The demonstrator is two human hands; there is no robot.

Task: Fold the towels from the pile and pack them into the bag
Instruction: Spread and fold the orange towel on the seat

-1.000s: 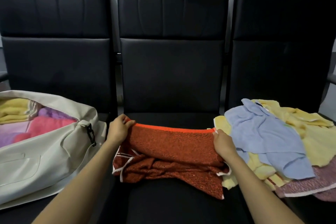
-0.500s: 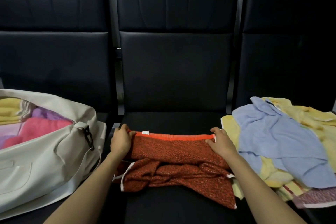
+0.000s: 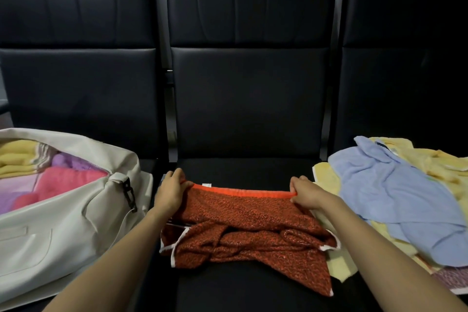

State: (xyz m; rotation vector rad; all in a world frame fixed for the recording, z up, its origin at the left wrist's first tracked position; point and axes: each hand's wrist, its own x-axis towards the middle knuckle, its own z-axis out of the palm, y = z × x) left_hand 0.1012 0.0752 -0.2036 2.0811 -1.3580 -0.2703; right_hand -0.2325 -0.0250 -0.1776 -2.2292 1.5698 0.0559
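Note:
An orange-red speckled towel (image 3: 243, 223) lies bunched on the middle black seat (image 3: 243, 294). My left hand (image 3: 172, 191) grips its far left corner and my right hand (image 3: 306, 192) grips its far right corner, so the bright orange hem runs taut between them. The towel's near part is crumpled under that edge. On the left seat an open cream bag (image 3: 63, 230) holds folded yellow, purple and pink towels (image 3: 68, 180). The pile (image 3: 395, 200) on the right seat has a light blue towel on top of yellow ones.
Three black padded chairs stand side by side with tall backrests (image 3: 250, 58) behind the seats. A purple striped towel (image 3: 450, 278) sticks out at the pile's near edge. The bag's strap and black buckle (image 3: 129, 192) hang toward the middle seat.
Both hands carried the towel's hem a little farther back on the seat and stretched it flatter. The view shifted slightly; bag and pile have not moved.

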